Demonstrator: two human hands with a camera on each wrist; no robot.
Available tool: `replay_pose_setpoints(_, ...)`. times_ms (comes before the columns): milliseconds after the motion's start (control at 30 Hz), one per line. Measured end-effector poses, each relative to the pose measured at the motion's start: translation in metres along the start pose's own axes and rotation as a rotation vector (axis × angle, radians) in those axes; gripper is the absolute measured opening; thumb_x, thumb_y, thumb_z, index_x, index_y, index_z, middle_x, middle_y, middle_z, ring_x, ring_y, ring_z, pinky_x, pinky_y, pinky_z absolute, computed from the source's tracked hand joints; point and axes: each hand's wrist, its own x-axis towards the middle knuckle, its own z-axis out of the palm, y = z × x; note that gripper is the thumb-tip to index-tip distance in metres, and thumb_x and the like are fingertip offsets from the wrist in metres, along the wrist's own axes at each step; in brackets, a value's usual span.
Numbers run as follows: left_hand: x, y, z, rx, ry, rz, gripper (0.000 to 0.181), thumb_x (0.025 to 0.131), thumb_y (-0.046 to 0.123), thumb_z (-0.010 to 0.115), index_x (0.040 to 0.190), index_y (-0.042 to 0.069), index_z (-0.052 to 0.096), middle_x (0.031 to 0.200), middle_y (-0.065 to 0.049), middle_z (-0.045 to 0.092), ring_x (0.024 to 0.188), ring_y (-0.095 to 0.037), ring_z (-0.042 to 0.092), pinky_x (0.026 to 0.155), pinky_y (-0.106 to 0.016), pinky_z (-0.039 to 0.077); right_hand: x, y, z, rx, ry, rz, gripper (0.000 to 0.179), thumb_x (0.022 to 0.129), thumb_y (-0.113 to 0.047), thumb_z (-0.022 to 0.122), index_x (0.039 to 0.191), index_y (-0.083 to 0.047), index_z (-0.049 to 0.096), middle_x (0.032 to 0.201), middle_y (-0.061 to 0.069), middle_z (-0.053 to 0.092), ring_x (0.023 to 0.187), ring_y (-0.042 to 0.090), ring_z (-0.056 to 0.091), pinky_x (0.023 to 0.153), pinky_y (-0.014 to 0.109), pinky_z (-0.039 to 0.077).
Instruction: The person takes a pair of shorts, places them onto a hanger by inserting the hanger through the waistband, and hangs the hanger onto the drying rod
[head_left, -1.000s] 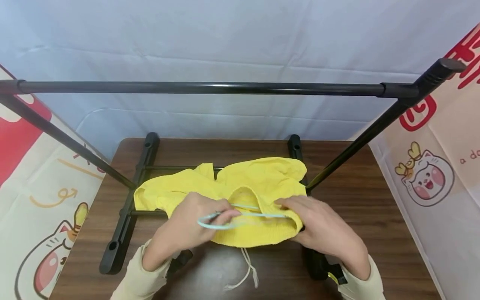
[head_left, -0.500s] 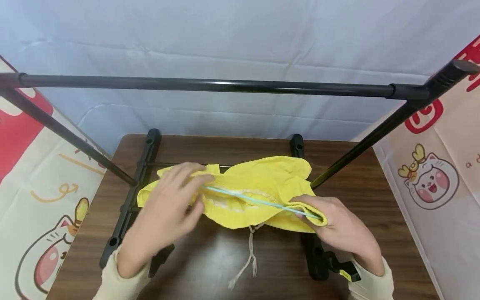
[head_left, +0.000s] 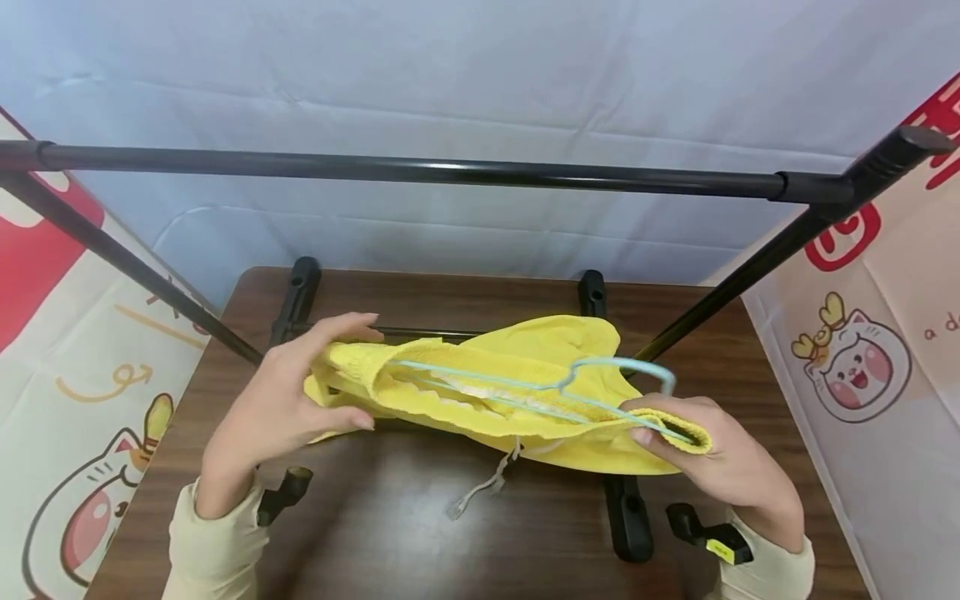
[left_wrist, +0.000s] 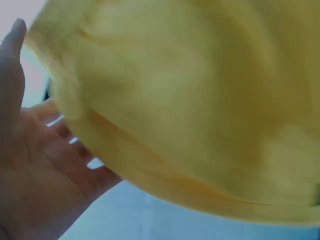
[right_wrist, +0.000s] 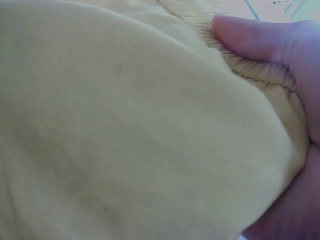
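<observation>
Yellow shorts [head_left: 555, 450] with a gathered elastic waistband spread across the middle of the head view, waist opening upward. A pale drawstring [head_left: 487, 485] dangles from the front. Inside the waistband lies a light blue clothes hanger [head_left: 617, 362], its hook sticking up toward the right. My right hand [head_left: 723, 454] pinches the right end of the waistband, thumb over the gathered edge, close to that end of the hanger. At the left end, my left hand [head_left: 273, 408] has thumb and fingers spread apart around the waistband. Its fingers pass partly behind the cloth [left_wrist: 165, 90] in the left wrist view.
A black garment rack stands on the brown wooden table [head_left: 420, 542], its top rail [head_left: 420, 169] crossing above the shorts. Slanted posts [head_left: 142, 265] rise at both sides. The rack's right foot [head_left: 628, 517] extends toward the front. White curtains [head_left: 480, 75] hang behind.
My left hand released the hanger and moved left to the waistband's other end. My right hand shifted right, gripping the waistband's right end. The hanger's hook now points up on the right.
</observation>
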Motion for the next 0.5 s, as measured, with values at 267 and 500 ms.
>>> replay_pose_setpoints(267, -0.007, -0.041, -0.014, 0.012, 0.084, -0.149, 0.053, 0.080, 0.023, 0.094, 0.127, 0.032, 0.071, 0.097, 0.010, 0.074, 0.061, -0.003, 0.047, 0.068, -0.017, 0.043, -0.013, -0.015, -0.013, 0.216, 0.178, 0.076, 0.038, 0.092, 0.021, 0.060, 0.124, 0.002, 0.069, 0.102, -0.003, 0.078, 0.075, 0.010, 0.067, 0.066, 0.024, 0.054)
replay_pose_setpoints(500, -0.011, -0.086, -0.015, 0.005, -0.061, -0.362, 0.025, 0.100, 0.037, 0.073, 0.087, 0.017, 0.066, 0.063, 0.002, 0.060, 0.053, -0.009, 0.055, 0.054, -0.027, 0.045, -0.020, -0.012, -0.024, 0.773, 0.570, -0.295, 0.031, 0.089, 0.030, 0.054, 0.116, 0.021, 0.068, 0.110, 0.018, 0.080, 0.093, 0.019, 0.077, 0.082, 0.022, 0.061)
